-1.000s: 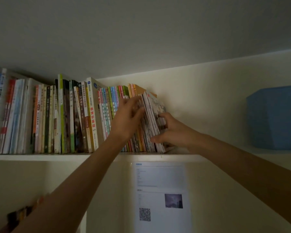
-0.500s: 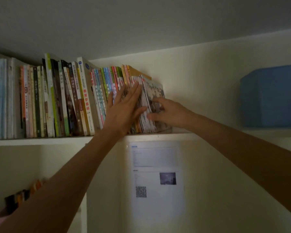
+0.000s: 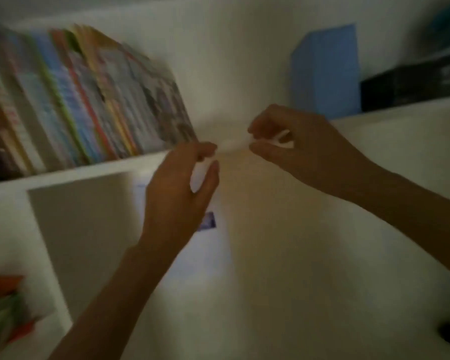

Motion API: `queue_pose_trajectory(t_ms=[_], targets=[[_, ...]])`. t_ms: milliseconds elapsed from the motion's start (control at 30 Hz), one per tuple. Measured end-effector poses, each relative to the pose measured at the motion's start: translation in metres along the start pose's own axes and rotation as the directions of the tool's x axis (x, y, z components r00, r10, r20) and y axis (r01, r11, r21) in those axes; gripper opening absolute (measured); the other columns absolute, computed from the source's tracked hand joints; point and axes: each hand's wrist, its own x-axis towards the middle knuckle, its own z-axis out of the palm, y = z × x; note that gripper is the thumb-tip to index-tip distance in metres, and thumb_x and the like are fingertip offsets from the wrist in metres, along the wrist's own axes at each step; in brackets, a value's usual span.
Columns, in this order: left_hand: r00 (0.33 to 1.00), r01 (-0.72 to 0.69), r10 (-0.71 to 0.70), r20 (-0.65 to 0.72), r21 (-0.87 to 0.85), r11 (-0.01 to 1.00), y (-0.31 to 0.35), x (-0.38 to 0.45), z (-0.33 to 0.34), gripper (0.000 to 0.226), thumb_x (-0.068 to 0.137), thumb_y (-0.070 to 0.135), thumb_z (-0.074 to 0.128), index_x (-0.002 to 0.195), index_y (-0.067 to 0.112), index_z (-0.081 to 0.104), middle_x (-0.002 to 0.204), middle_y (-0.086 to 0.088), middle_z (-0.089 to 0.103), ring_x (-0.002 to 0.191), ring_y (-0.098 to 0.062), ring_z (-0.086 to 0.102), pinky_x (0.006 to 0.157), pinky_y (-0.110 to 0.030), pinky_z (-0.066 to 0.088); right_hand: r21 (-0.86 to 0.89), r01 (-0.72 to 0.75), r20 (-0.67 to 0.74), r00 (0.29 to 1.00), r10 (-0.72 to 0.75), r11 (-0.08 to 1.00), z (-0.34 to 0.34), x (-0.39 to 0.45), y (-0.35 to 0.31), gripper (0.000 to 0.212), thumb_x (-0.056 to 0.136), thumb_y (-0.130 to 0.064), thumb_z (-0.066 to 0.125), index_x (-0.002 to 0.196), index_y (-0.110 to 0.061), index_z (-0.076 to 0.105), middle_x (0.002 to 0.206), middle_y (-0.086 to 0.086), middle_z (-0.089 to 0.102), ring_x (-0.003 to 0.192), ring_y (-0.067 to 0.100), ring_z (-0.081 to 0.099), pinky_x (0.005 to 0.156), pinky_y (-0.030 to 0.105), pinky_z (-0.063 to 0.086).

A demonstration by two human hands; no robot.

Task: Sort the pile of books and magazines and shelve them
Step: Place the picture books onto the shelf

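Fingers (image 3: 208,152) of both hands loosely curled, empty | leaning books (image 3: 102,100) up-left, apart

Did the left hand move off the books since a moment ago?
Yes. The left hand has come off the row of books and now hangs below the shelf edge, in front of it, fingers loosely curled.

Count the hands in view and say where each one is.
2. The left hand is below the shelf edge, just right of the leaning books. The right hand is level with it, below the blue box. Neither touches the books.
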Motion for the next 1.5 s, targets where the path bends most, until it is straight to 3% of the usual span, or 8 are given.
queue_pose_trajectory(t_ms=[233,467,633,733,933,1100,1367,1500], targets=[[0.840,0.171,0.017,0.542,-0.295,0.940,0.080,-0.128,0.159,0.031,0.088,0.042,0.044,0.104,0.023,0.063,0.098,0.021,0.048,0.095,-0.001,0.052,0.081,-0.014,0.039,-0.229,-0.411,0.238,0.855,0.460,0.882,-0.040,-0.188,0.111,0.024,0.086,-0.028,0.062,0.108,-0.020,0.059,0.102,-0.008,0.058,0.087,-0.001,0.051,0.075,0.001,0.036],[0.366,0.605,-0.014,0.931,-0.226,0.764,0.189,-0.272,0.309,0.010,0.089,0.026,0.059,0.095,0.020,0.065,0.096,0.009,0.057,0.094,-0.011,0.059,0.081,-0.026,0.045,-0.342,-0.829,0.285,0.358,0.889,0.444,-0.094,-0.388,0.232,0.026,0.091,-0.016,0.058,0.116,-0.009,0.058,0.118,0.007,0.057,0.099,0.014,0.052,0.079,0.018,0.037],[0.030,0.818,-0.167,0.985,0.072,0.570,0.249,-0.337,0.383,0.012,0.089,0.014,0.059,0.100,0.009,0.063,0.110,-0.011,0.061,0.096,-0.019,0.061,0.074,-0.021,0.044,-0.332,-0.934,0.183,0.076,0.980,0.134,-0.131,-0.502,0.312,0.027,0.090,-0.012,0.060,0.116,-0.004,0.059,0.119,0.014,0.057,0.112,0.028,0.054,0.083,0.023,0.039],[-0.171,0.850,-0.304,0.937,0.296,0.435,0.274,-0.368,0.415,0.028,0.089,0.016,0.060,0.114,0.007,0.052,0.109,-0.006,0.052,0.072,0.002,0.065,0.053,-0.013,0.045,-0.437,-0.899,0.126,-0.020,0.992,0.037,-0.146,-0.565,0.361,0.022,0.088,-0.023,0.062,0.104,-0.008,0.060,0.104,0.009,0.057,0.100,0.024,0.056,0.078,0.018,0.044],[-0.330,0.631,-0.550,0.767,0.612,0.476,0.313,-0.412,0.457,0.067,0.085,0.040,0.062,0.134,0.003,0.035,0.131,-0.023,0.037,0.119,-0.039,0.040,0.103,-0.042,0.033,-0.515,-0.817,0.007,-0.306,0.952,-0.259,-0.141,-0.615,0.410,0.077,0.087,-0.054,0.053,0.145,-0.013,0.024,0.147,0.020,0.028,0.133,0.040,0.029,0.107,0.045,0.029],[-0.318,0.600,-0.656,0.684,0.681,0.419,0.334,-0.419,0.474,0.064,0.084,0.048,0.059,0.124,0.003,0.040,0.125,-0.024,0.041,0.115,-0.039,0.040,0.094,-0.043,0.036,-0.544,-0.814,0.047,-0.269,0.962,-0.201,-0.090,-0.624,0.370,0.077,0.092,-0.046,0.048,0.150,-0.022,0.004,0.158,0.010,-0.004,0.142,0.040,-0.008,0.114,0.050,0.020],[-0.470,0.615,-0.629,0.619,0.741,0.269,0.313,-0.461,0.486,0.082,0.057,0.070,0.066,0.104,0.004,0.061,0.107,-0.021,0.059,0.101,-0.037,0.056,0.087,-0.043,0.049,-0.679,-0.734,0.145,-0.158,0.977,-0.018,-0.071,-0.613,0.338,0.057,0.096,-0.037,0.044,0.146,-0.022,0.022,0.150,0.012,0.017,0.132,0.035,0.023,0.101,0.038,0.040],[-0.471,0.700,-0.545,0.693,0.670,0.247,0.315,-0.429,0.481,0.059,0.073,0.048,0.071,0.096,-0.005,0.059,0.082,-0.014,0.054,0.077,-0.030,0.056,0.060,-0.034,0.043,-0.628,-0.769,0.105,0.068,0.992,0.119,-0.100,-0.605,0.396,0.050,0.096,-0.036,0.043,0.141,-0.016,0.034,0.149,0.013,0.026,0.132,0.031,0.030,0.106,0.037,0.032]])
